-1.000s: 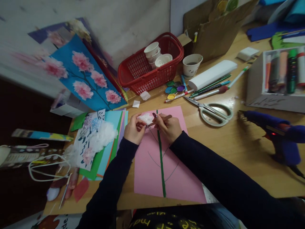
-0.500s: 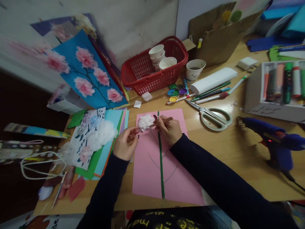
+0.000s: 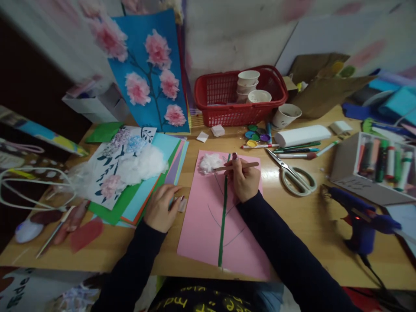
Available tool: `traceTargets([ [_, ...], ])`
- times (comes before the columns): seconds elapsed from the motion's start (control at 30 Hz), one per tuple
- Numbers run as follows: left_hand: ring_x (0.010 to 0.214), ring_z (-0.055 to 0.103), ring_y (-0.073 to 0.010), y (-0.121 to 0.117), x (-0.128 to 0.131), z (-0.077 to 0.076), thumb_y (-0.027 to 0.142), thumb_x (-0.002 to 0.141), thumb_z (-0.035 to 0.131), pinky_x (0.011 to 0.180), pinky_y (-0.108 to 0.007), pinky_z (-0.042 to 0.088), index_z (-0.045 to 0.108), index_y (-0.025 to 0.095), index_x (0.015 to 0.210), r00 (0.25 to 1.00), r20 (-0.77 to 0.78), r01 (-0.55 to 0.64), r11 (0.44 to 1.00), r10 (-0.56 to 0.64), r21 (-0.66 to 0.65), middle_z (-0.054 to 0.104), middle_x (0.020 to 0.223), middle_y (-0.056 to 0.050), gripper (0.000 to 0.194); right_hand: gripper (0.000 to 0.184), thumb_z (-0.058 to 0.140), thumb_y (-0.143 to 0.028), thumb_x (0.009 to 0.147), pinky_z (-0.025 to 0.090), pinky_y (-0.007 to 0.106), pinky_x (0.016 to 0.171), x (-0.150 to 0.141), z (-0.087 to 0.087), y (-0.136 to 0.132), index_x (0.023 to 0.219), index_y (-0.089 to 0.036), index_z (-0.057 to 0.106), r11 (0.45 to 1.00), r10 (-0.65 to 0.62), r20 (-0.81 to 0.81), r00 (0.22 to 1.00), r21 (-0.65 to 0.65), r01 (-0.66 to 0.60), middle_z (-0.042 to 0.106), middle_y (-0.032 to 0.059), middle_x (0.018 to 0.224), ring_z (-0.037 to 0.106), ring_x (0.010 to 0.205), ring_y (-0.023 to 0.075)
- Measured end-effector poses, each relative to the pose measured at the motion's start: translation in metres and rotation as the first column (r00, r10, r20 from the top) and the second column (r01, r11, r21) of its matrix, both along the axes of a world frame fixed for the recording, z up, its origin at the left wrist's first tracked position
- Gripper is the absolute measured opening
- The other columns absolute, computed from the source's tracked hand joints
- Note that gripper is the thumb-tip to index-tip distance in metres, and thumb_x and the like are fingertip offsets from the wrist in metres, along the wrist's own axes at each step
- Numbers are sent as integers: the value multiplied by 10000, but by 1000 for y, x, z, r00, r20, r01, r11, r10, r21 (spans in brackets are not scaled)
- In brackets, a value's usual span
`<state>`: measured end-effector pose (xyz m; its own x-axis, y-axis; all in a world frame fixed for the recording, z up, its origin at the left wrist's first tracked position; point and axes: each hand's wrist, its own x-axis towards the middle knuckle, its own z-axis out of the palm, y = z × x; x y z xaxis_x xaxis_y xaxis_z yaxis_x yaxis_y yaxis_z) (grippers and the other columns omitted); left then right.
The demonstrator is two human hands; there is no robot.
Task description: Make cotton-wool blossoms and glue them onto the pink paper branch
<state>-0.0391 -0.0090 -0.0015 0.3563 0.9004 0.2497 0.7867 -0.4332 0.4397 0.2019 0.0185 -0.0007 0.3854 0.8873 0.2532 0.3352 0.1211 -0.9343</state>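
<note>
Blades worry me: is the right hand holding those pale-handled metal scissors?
No, the right hand grips a thin brown stick; the scissors lie apart.

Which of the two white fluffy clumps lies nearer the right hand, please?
The smaller clump, on the pink sheet; the larger clump lies on the stacked papers.

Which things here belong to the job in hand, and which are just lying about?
In the job:
- pink sheet with a green stripe
- white fluff on its corner
- wooden stick, held in the right hand

Apparently idle now:
- scissors
- glue gun
- red basket
- marker box
</note>
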Motion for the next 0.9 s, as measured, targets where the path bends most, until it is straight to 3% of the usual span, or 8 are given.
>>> traceTargets([
  [0.23, 874, 574, -215, 1, -1, -3, 240, 826, 528, 804, -356, 478, 596, 181, 909, 998, 10, -67, 992, 68, -106, 551, 899, -52, 123, 420, 423, -429, 920, 399, 192, 405, -4, 1, 0, 703, -152, 652, 999, -32, 65, 997, -2, 32, 598, -3, 497, 528, 400, 94],
  [0.43, 767, 555, -194, 3, 0, 0, 231, 806, 514, 730, -336, 464, 543, 209, 714, 996, 31, -78, 991, 82, -106, 529, 779, -27, 98, 463, 443, -481, 897, 368, 209, 366, -5, 6, -2, 652, -141, 639, 995, -86, -142, 986, 41, 92, 554, -9, 448, 479, 363, 97],
  [0.67, 601, 555, -147, 10, -4, 10, 273, 814, 501, 593, -261, 457, 538, 212, 770, 967, 194, -117, 962, 167, -246, 581, 671, 14, 84, 503, 469, -534, 861, 326, 212, 324, 2, 5, -3, 605, -131, 627, 989, -129, -275, 953, 39, 146, 516, -13, 393, 435, 315, 91],
  [0.8, 717, 579, -174, 15, -12, 12, 293, 734, 608, 674, -294, 474, 616, 198, 855, 984, 148, -64, 976, 96, -209, 600, 780, -19, 153, 500, 486, -527, 856, 310, 207, 317, 4, 5, -5, 594, -126, 630, 991, -90, -301, 949, 63, 115, 511, -13, 386, 423, 308, 82],
  [0.9, 808, 576, -210, 18, -17, 10, 303, 709, 626, 754, -349, 468, 644, 191, 754, 996, 88, -1, 979, 20, -203, 575, 804, -40, 122, 498, 503, -521, 848, 300, 204, 309, 4, 7, -7, 573, -127, 631, 993, -69, -320, 945, 69, 96, 500, -15, 374, 417, 305, 80],
])
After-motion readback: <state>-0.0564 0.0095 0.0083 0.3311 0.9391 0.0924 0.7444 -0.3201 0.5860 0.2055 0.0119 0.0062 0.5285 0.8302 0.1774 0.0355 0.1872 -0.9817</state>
